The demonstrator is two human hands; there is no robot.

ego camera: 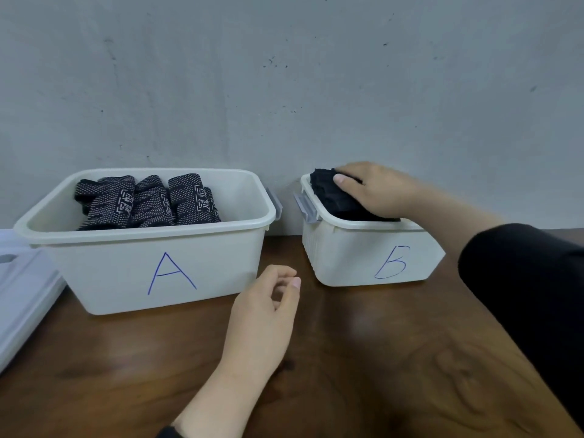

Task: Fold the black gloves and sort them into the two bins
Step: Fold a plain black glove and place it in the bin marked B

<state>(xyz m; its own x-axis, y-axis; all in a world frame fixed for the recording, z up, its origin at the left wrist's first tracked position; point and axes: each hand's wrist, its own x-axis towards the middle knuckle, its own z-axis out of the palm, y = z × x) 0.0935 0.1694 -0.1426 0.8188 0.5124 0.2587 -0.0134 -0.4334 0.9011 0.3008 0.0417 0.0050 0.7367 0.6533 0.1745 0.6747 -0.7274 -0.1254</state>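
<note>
A brown wooden table [363, 358] fills six o'clock; a grey speckled wall [284, 74] spans twelve; white flat lids [22, 295] lie at nine.

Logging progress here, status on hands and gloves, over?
Right hand grips plain black gloves in bin B. Left hand empty, loosely curled. Dotted gloves in bin A. Nothing obstructing.
</note>
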